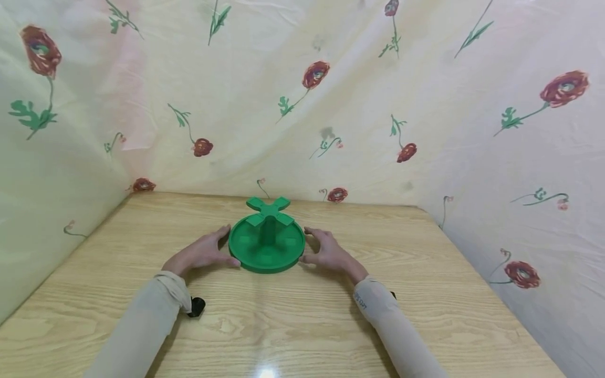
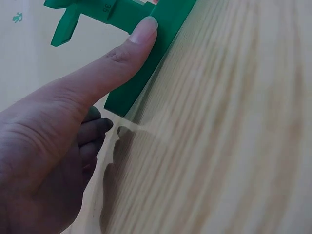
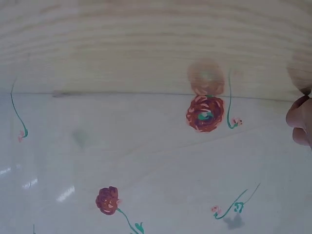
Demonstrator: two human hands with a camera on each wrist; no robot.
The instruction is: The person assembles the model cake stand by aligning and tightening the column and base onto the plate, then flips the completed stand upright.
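Observation:
A green round tray [image 1: 267,262] with a raised rim stands on the wooden table. From its middle rises a post topped by a four-armed cross [image 1: 269,210]. My left hand [image 1: 203,254] is at the tray's left side, thumb and fingers spread apart. In the left wrist view its straight thumb [image 2: 112,68] lies against the tray's side, the other fingers partly hidden behind. My right hand [image 1: 331,254] is at the opposite side, fingers spread beside the rim; contact is unclear. Only fingertips of the right hand [image 3: 300,122] show in the right wrist view.
The wooden table [image 1: 302,325] reaches back to a flower-printed cloth [image 1: 246,94] hanging behind and at both sides. A small black object [image 1: 196,306] sits by the left sleeve.

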